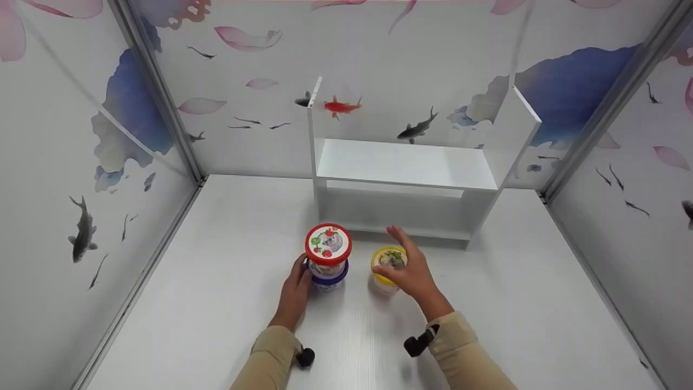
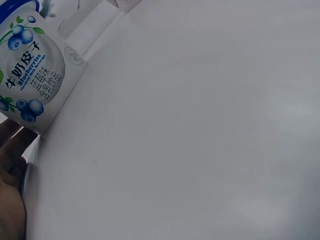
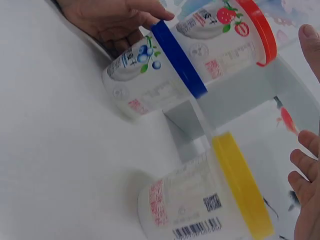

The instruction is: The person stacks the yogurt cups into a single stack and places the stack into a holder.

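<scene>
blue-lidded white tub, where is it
In the head view, the blue-lidded tub sits beneath the red-lidded white tub, beside the left hand, left of the yellow-lidded white tub.

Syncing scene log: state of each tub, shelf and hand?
blue-lidded tub: closed, upright on table
red-lidded tub: closed, upright atop blue-lidded tub
yellow-lidded tub: closed, upright on table
white shelf: standing upright
left hand: touching blue-lidded tub
right hand: thumb and fingers apart, holding nothing
</scene>
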`<state>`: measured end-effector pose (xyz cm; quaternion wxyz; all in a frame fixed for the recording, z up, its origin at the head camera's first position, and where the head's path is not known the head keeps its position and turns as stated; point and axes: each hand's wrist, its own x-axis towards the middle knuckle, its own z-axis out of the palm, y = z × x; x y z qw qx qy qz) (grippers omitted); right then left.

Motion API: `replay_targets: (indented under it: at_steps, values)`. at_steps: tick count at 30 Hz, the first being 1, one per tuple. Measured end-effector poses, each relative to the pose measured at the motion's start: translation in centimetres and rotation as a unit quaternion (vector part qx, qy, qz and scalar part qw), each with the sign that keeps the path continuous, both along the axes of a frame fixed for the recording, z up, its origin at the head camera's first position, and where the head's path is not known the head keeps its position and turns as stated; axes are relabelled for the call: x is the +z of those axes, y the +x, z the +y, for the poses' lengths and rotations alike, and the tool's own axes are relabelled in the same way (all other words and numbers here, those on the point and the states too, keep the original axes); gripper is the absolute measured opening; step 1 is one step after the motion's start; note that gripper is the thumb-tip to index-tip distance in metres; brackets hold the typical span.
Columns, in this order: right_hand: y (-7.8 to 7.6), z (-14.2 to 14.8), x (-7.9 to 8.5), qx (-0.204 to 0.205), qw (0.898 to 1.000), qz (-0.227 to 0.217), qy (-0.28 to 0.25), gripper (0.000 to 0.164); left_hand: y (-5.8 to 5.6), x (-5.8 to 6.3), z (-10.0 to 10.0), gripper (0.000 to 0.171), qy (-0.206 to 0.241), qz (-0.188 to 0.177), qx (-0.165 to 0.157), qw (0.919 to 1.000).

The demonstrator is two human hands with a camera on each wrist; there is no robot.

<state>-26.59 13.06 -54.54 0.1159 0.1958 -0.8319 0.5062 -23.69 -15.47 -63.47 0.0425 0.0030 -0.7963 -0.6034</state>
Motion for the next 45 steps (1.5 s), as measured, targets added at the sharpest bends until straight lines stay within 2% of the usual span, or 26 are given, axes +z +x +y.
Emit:
replay_targets:
  at_steps: [4, 9, 15, 22, 26, 34, 45]
  values:
    - [-0.4, 1.5, -1.1, -0.02, 1.0, -0.007, 0.003, 0.101, -0.1, 0.0, 0.0, 0.063, 0.001, -0.005, 0.001, 1.0]
    - [-0.8, 2.7, -2.5, -0.013, 1.0, -0.009, -0.005, 0.102, -0.1, -0.1, -0.1, 0.059, 0.01, -0.002, 0.003, 0.9999]
    - [-0.7, 3.4, -3.8, 0.01, 0.997, -0.056, -0.044, 0.108, -0.1, -0.1, -0.1, 0.058, 0.009, -0.002, -0.003, 1.0]
    - [-0.2, 3.4, -5.5, -0.003, 0.993, -0.104, -0.053, 0.114, -0.1, 0.0, 0.1, 0.061, 0.013, -0.008, -0.002, 0.9999]
    - [0.0, 3.4, -6.3, -0.004, 0.99, -0.125, -0.06, 0.111, -0.1, 0.0, 0.1, 0.06, 0.014, -0.013, 0.002, 0.9998]
    - [0.2, 3.3, -6.9, -0.006, 0.987, -0.139, -0.076, 0.103, 0.1, -0.1, -0.1, 0.056, 0.001, 0.001, 0.002, 1.0]
    - [0.1, 3.5, -5.8, -0.015, 0.985, -0.146, -0.088, 0.101, 0.2, -0.1, 0.0, 0.059, 0.006, -0.005, 0.001, 1.0]
